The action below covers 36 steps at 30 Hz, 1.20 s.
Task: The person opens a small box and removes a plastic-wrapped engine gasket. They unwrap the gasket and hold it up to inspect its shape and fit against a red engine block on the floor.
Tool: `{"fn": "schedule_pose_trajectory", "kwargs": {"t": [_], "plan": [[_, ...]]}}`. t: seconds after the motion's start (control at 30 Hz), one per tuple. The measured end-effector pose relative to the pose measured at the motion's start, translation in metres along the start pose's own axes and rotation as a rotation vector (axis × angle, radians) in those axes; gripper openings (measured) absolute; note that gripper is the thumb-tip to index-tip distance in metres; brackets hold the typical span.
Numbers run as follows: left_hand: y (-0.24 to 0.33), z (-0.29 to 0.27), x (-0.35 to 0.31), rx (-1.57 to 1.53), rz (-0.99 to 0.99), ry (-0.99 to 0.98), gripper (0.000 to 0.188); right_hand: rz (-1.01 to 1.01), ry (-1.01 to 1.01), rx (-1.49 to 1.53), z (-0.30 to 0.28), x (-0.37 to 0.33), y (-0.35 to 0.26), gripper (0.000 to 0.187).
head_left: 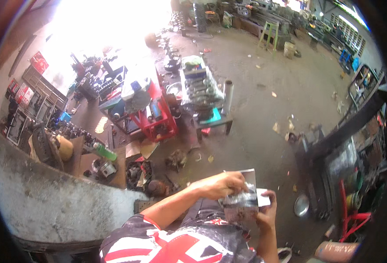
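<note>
Low in front of my body is an opened cardboard box [240, 213], its pale flaps standing up at the far and right sides. My right hand [268, 209] grips the box from its right side, thumb on the near face and fingers by the white flap [262, 198]. Over the mouth of the box, my left hand [229, 184] has its fingers bent down and closed. Shiny clear plastic [244, 196] shows just under those fingertips. What they pinch, if anything, is hidden.
A red cart [169, 120] piled with parts stands ahead to the left. Beside it, a low bench [227, 122] bears plastic-covered metal parts. A concrete ledge [40, 188] runs along my left. Dark machinery [322, 162] and a red metal frame [353, 219] are at right.
</note>
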State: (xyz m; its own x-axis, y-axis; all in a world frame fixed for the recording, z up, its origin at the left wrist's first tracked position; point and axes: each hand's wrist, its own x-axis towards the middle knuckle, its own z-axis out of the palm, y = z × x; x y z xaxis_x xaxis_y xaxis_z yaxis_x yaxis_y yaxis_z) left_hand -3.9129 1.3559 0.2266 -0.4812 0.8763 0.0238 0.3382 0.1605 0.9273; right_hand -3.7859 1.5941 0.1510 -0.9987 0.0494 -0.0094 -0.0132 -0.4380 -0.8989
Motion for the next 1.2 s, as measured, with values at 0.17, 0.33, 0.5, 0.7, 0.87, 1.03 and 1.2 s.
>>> {"fn": "schedule_pose_trajectory", "kwargs": {"t": [0.17, 0.33, 0.5, 0.7, 0.87, 1.03, 1.2], "plan": [[-0.047, -0.077, 0.122, -0.221, 0.135, -0.195, 0.041, -0.055, 0.118, 0.051, -0.039, 0.092, -0.023, 0.077], [-0.086, -0.133, 0.247, -0.123, 0.125, -0.286, 0.041, -0.111, 0.182, 0.034, -0.101, 0.193, -0.022, 0.086], [-0.129, -0.196, 0.366, -0.148, 0.080, -0.128, 0.029, -0.200, 0.185, -0.241, -0.170, 0.325, -0.048, 0.079], [-0.170, -0.303, 0.481, -0.061, -0.009, 0.186, 0.032, -0.123, -0.137, -0.276, -0.212, 0.547, -0.088, 0.065], [-0.214, -0.393, 0.537, -0.021, -0.190, 0.364, 0.039, 0.044, -0.411, -0.080, -0.214, 0.722, -0.087, 0.067], [-0.271, -0.490, 0.613, 0.068, -0.441, 0.468, 0.044, 0.074, -0.503, -0.139, -0.218, 0.886, -0.074, 0.067], [-0.322, -0.611, 0.706, 0.104, -0.330, 0.610, 0.040, 0.103, -0.292, -0.092, -0.235, 1.041, -0.079, 0.071]]}}
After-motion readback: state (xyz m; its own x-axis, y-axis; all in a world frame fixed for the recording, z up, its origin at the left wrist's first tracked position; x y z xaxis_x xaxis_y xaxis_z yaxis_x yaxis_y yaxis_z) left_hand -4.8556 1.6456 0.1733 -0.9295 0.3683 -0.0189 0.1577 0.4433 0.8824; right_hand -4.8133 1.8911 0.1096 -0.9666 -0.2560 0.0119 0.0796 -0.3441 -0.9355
